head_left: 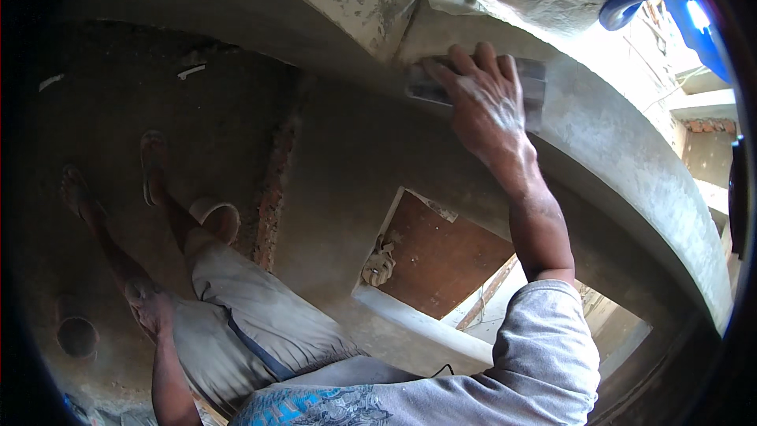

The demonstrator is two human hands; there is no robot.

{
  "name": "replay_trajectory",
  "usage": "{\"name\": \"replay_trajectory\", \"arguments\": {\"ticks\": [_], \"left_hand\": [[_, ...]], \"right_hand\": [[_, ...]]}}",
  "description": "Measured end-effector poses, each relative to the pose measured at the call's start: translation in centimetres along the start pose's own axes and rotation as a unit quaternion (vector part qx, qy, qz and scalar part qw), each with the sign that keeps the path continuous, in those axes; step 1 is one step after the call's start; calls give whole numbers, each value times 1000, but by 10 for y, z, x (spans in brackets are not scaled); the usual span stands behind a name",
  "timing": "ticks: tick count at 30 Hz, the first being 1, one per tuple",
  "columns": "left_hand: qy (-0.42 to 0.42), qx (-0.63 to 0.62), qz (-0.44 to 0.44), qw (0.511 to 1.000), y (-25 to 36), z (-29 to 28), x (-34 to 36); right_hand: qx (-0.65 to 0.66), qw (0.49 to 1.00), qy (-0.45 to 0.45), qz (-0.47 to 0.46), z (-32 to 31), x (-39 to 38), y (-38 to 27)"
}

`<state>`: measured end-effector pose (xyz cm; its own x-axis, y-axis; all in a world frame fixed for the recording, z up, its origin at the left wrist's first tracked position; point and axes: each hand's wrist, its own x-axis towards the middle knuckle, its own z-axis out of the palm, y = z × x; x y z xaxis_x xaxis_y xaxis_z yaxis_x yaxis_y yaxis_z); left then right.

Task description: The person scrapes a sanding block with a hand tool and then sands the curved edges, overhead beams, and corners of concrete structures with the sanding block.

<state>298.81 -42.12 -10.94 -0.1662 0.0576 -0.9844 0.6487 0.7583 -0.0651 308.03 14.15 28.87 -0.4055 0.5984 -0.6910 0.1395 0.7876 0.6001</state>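
My right hand (487, 102) reaches up to a curved grey plastered ledge, with its fingers wrapped over a flat rectangular finishing trowel (533, 83). The trowel's dark blade lies against the ledge's face (603, 122), near an inner corner where two plastered surfaces meet. How the palm meets the trowel is hidden by the hand itself. Lower left, my left hand (151, 305) rests on my bent knee with nothing visible in it. Its fingers lie loosely over the knee in dim light.
Two round pipe ends, one beside my leg (218, 221) and one lower left (77, 336), stick out. A rough brick-like strip (276, 197) runs along the surface. A square opening shows a brown board (441, 256). Blue tubing (643, 1) hangs at the upper right.
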Motion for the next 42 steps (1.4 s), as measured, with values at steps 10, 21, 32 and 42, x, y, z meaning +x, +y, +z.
{"name": "replay_trajectory", "arguments": {"ticks": [10, 21, 32, 42], "left_hand": [[-118, 111, 42, 986, -25, 25, 34], [-64, 45, 11, 997, 21, -52, -31], [-7, 9, 7, 1000, -32, 46, 29], [62, -39, 9, 997, -31, 51, 31]], "right_hand": [[-26, 999, 34, 22, -20, -7, 10], [-95, 993, 47, 50, -19, -10, 18], [-20, 999, 26, 39, -3, 8, 6], [-10, 999, 40, 9, 12, 13, 7]]}}
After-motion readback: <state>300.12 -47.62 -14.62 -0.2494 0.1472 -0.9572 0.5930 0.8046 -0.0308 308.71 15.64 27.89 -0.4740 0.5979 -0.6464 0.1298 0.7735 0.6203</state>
